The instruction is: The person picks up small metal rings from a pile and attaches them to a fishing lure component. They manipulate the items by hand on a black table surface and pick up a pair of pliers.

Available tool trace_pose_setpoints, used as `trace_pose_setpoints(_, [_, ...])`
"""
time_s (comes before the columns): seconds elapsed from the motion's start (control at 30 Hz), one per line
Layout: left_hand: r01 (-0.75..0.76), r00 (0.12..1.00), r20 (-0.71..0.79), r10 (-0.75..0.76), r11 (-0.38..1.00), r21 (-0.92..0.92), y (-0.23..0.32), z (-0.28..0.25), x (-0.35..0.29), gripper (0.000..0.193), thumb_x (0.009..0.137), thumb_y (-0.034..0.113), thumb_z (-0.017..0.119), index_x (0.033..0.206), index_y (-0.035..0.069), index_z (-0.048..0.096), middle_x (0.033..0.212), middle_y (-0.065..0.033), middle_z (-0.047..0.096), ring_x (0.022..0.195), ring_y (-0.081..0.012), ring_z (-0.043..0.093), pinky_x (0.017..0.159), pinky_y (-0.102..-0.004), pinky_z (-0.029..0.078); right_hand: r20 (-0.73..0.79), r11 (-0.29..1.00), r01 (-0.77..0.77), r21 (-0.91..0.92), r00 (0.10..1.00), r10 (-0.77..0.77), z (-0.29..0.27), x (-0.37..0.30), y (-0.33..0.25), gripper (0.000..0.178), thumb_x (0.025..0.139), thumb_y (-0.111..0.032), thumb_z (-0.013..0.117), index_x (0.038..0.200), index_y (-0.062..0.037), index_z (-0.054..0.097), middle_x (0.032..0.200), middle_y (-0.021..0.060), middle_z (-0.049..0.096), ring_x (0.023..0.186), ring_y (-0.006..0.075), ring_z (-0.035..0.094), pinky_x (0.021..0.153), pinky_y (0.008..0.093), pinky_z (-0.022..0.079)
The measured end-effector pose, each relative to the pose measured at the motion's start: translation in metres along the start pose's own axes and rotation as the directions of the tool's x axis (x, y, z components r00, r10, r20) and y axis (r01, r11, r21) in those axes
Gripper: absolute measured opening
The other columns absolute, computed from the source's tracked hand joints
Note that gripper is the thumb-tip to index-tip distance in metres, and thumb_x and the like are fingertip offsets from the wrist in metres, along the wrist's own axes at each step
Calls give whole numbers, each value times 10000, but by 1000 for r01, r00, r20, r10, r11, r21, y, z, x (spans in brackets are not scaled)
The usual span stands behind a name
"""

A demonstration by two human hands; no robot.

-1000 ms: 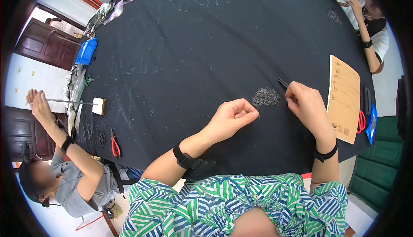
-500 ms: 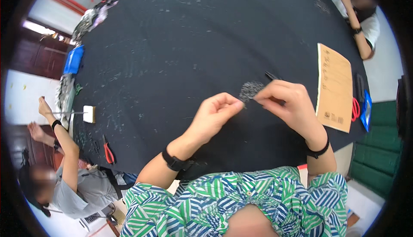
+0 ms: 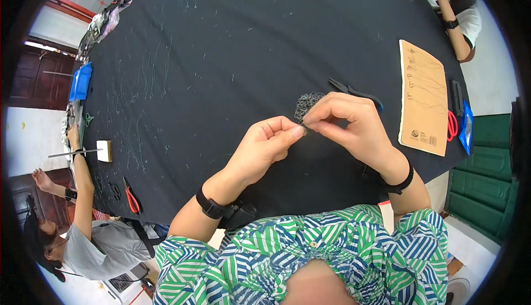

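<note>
Over the near edge of the black table [image 3: 232, 45] I see my two hands meeting, fingertip to fingertip. My left hand [image 3: 265, 149] is curled into a loose fist, thumb and forefinger pinched narrow, and my right hand [image 3: 349, 123] is pinched the same way just beside it; between them there seems to be a fine thread (too thin for me to say which hand really holds it). Right behind the fingertips, touching the right hand's knuckles in this view, lies a small grey tangle of thread [image 3: 307, 103] on the cloth. A pair of black pliers [image 3: 354, 91] lies just past the right hand. Farther right rests a tan card [image 3: 423, 98] with thin strands laid across it, then red-handled scissors [image 3: 452, 126] near the table's rim. Both my wrists wear black bands. At the left rim another person's arm [image 3: 83, 172] reaches onto the table, near a second pair of red-handled scissors [image 3: 131, 199].
</note>
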State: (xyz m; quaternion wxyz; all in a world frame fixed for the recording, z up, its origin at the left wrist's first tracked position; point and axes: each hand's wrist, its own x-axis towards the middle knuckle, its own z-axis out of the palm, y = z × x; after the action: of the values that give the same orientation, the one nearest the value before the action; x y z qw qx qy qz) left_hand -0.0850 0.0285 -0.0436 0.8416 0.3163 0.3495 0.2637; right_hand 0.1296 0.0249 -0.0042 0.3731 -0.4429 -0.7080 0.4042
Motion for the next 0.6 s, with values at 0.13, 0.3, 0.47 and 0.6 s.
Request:
trace_pose_setpoints(0.13, [4, 1000, 5, -4, 999, -34, -2, -1, 1, 112, 966, 176, 646, 921, 73, 643, 683, 99, 454, 527, -14, 294, 481, -204, 223, 31, 1000, 17, -20, 999, -16, 2, -1, 2, 78, 818, 18, 695, 888, -15, 686, 856, 65, 678, 725, 149, 661, 626, 264, 504])
trace_pose_setpoints(0.3, [-51, 999, -16, 52, 998, 25, -2, -1, 0, 106, 963, 170, 648, 924, 71, 646, 691, 100, 466, 537, -8, 308, 487, -198, 226, 64, 997, 13, -72, 998, -9, -1, 1, -2, 115, 809, 39, 706, 916, -2, 698, 880, 71, 690, 746, 137, 664, 639, 240, 518])
trace_pose_setpoints(0.47, [-148, 984, -70, 161, 975, 168, 0, 5, -1, 98, 959, 161, 649, 933, 66, 650, 706, 98, 497, 550, 4, 331, 491, -191, 232, 63, 994, -1, -108, 998, 8, -4, -2, -2, 105, 820, -45, 721, 910, -16, 676, 859, 69, 675, 694, 151, 663, 601, 258, 505])
trace_pose_setpoints(0.6, [-164, 980, -73, 183, 963, 214, -1, 6, -1, 93, 958, 157, 649, 934, 67, 650, 716, 97, 517, 556, 10, 346, 493, -184, 237, 59, 982, 37, -188, 998, -26, -2, -3, 1, 99, 834, -92, 716, 887, -33, 657, 855, 77, 668, 670, 180, 667, 570, 281, 493])
